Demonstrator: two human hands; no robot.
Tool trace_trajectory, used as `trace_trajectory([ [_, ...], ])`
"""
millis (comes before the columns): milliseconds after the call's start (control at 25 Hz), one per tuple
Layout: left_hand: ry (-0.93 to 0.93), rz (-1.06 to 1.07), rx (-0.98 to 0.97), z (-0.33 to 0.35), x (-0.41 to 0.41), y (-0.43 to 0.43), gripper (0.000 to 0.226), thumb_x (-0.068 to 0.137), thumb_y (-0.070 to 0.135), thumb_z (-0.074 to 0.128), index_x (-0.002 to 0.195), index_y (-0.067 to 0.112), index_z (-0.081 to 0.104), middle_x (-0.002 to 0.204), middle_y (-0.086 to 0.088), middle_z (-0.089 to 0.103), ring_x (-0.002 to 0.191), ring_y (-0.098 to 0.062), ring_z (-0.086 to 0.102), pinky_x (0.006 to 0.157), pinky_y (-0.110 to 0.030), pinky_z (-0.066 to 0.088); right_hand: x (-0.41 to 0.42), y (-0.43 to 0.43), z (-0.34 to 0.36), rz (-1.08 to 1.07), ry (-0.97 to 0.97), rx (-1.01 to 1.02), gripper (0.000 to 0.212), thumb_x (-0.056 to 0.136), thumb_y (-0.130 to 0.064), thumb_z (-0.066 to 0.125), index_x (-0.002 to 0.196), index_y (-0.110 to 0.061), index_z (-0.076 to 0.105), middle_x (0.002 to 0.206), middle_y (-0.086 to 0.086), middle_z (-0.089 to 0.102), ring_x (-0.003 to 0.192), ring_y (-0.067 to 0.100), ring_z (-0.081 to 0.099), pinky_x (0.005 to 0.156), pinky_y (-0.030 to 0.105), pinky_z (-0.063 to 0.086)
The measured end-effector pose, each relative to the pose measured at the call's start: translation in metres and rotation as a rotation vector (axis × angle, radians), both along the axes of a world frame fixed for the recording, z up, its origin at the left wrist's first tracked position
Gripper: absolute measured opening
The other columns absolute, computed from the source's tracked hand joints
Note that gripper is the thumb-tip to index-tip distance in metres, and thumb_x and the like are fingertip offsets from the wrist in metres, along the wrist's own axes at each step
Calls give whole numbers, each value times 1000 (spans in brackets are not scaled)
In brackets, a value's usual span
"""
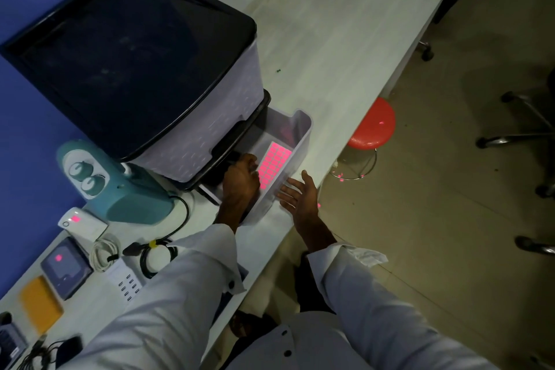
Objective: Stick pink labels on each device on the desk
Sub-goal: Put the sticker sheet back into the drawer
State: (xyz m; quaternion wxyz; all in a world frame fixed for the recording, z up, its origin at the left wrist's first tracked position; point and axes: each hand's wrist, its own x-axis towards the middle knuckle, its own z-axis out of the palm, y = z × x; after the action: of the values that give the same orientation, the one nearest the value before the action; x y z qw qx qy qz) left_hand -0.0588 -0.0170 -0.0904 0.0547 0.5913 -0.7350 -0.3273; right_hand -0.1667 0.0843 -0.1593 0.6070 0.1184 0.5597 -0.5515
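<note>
Drawer of storage unit stands pulled out over the counter. Pink label sheet lies flat inside. Left grip reaches in at the sheet's edge; whether it holds anything cannot be determined. Right grip is spread, fingers straight against the drawer front.

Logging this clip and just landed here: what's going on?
A person at a desk has a drawer pulled open. The left hand reaches into it, at a sheet of pink labels; its grip is unclear. The right hand rests open against the drawer's front. The white device and grey device are already labelled; the teal device shows none.
</note>
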Motion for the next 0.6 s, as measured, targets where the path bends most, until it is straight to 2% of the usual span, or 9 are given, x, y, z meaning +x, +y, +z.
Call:
trace_trajectory([
  [120,-30,-171,-270,19,8,8,37,90,12,58,127,15,57,122,-8,62,111,-24,58,91,-35,49,1,0,5,10,56,9,49,89,-54,56,114,-14,66,116,14,71,106,34,68,95,41,49],
  [200,-42,-261,-472,31,21,9,38,88,14,58,126,13,56,127,-9,56,114,-26,52,92,-36,48,6,-3,12,-3,122,-18,37,83,-49,65,100,-16,69,103,13,71,92,31,67,80,36,49],
  [280,-43,-227,-566,38,36,8,42,85,12,57,126,9,56,130,-12,55,118,-29,50,98,-41,46,14,-4,17,-47,186,-39,48,71,-49,72,98,-9,69,95,12,69,83,26,66,67,31,46],
  [360,-55,-203,-556,40,48,11,47,82,8,56,129,6,54,131,-15,57,119,-32,53,101,-46,45,22,-5,19,-100,224,-9,63,65,-50,75,107,-4,67,94,12,69,77,22,66,62,30,47],
  [400,-51,-201,-541,40,51,14,49,83,8,55,132,6,52,131,-15,57,119,-33,54,102,-46,45,25,-5,20,-120,235,1,59,67,-48,75,106,-4,67,90,13,69,75,22,64,60,30,47],
  [520,4,-160,-458,45,51,20,57,86,15,55,141,11,42,139,-12,53,125,-29,52,106,-43,43,25,-5,29,-169,224,4,21,84,-35,67,80,-14,66,75,11,57,65,20,52,55,29,39],
  [600,39,-109,-405,51,50,22,62,88,25,55,145,13,36,143,-11,50,128,-28,50,108,-42,41,23,-6,33,-175,209,25,19,89,-33,61,77,-18,61,74,10,55,65,21,50,56,29,39],
])
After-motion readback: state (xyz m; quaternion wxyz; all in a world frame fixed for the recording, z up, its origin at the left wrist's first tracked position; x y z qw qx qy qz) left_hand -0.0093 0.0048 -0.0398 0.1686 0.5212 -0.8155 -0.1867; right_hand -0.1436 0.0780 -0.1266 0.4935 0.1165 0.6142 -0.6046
